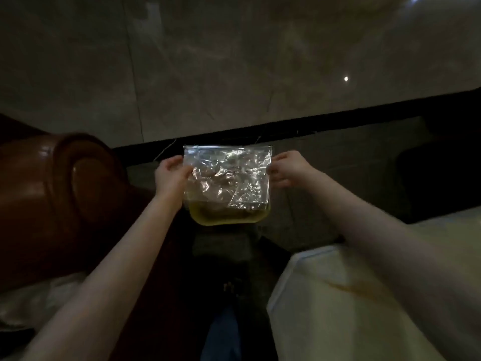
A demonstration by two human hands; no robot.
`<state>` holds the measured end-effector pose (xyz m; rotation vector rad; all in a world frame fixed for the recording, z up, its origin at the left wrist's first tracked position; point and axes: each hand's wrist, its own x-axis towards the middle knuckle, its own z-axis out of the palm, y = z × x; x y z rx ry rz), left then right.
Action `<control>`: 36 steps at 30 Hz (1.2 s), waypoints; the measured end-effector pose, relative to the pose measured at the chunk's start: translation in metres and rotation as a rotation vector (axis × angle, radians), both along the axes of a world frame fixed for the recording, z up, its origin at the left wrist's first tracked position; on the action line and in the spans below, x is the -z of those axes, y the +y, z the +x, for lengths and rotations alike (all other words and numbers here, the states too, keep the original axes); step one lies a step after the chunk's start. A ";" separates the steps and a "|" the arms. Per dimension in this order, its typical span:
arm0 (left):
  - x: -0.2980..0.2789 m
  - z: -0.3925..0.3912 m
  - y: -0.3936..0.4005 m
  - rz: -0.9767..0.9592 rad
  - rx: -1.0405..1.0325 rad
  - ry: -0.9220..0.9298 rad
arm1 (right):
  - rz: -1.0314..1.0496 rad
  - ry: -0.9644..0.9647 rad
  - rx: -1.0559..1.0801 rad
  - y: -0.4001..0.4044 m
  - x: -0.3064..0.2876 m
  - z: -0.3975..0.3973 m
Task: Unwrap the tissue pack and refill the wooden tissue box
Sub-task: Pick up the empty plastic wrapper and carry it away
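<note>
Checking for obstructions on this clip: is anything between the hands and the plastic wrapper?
Nothing visible. The left hand and right hand each pinch a side edge of the clear plastic wrapper, stretched between them. No wooden tissue box shows in this view.

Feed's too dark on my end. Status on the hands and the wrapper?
Left hand and right hand pinching the clear plastic wrapper by its side edges, stretched flat in the air. Tissue box not identifiable. Nothing blocking.

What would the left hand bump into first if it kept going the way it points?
The left hand points inward across the clear plastic wrapper it grips, so it would likely meet the right hand on the opposite edge, though depth is hard to judge in this dim view.
</note>
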<state>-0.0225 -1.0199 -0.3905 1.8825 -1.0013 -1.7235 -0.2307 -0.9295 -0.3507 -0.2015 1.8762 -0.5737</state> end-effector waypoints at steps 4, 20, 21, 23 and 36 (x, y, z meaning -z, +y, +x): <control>0.059 0.004 0.003 -0.028 -0.025 -0.065 | 0.096 0.011 -0.156 -0.020 0.057 -0.002; 0.249 -0.004 0.023 0.133 0.383 -0.105 | 0.325 -0.146 -0.184 0.006 0.284 -0.007; 0.257 -0.004 0.023 0.162 0.388 -0.097 | 0.319 -0.155 -0.183 0.005 0.292 -0.006; 0.270 -0.002 0.023 0.212 0.398 -0.106 | 0.311 -0.158 -0.177 0.002 0.302 -0.002; 0.294 0.016 0.013 0.347 0.536 -0.020 | 0.352 -0.086 -0.025 0.013 0.337 0.026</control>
